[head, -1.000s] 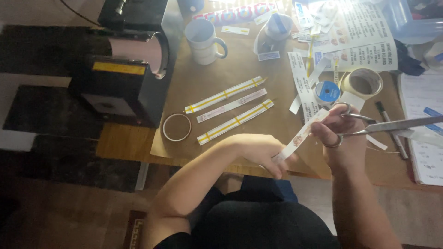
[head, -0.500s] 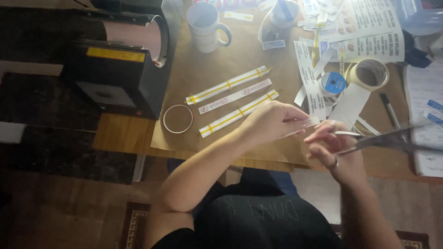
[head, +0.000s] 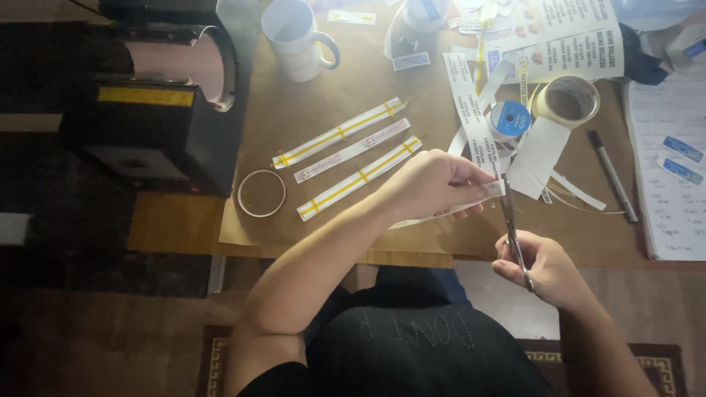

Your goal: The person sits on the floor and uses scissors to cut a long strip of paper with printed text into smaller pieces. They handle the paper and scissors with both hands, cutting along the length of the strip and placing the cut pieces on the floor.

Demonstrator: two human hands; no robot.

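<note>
Left hand [head: 434, 184]: you pinch the white paper strip [head: 471, 200] at centre frame, moved right since earlier.
Right hand [head: 548, 268]: closed around the scissors [head: 512, 234], now pointing upright at the strip's end.
Counter [head: 353, 81]: unchanged.

- We hold a long white paper strip [head: 471, 200] in our left hand [head: 434, 184], pinched near its right end; it runs roughly level over the front edge of the table, its left part hidden beneath the hand and sagging slightly.
- We grip a pair of metal scissors [head: 512, 234] in our right hand [head: 548, 268], blades pointing up and away from us, their tips meeting the strip's right end.
</note>
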